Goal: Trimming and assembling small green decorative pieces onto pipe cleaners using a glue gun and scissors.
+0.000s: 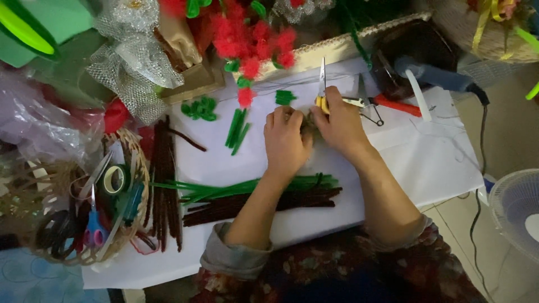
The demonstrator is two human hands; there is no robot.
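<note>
A white sheet covers the counter (426, 163), ringed by craft clutter, with pale floor tiles and one white fan (519, 210) at the right edge; two hands meet at the middle of the sheet; the left hand (286, 140) is curled over a small brownish tuft (307, 122), pressing it down; the right hand (339, 123) is closed around one pair of yellow-handled scissors (321, 90), blades pointing away from the person, just beside the tuft; under the forearms lie two bundles, one of green stems (224, 189) and one of dark brown stems (224, 206), touching side by side; a second heap of brown stems (164, 179) runs upright on the left; a few short green pieces (237, 128) and a cluster of green loops (200, 108) lie farther up; one woven basket (137, 216) at the left holds one tape roll (114, 179) and blue-handled scissors (94, 229); one red-handled tool (396, 105) and one glue gun (432, 76) lie at the right; red fluffy blossoms (252, 39) stand behind.
</note>
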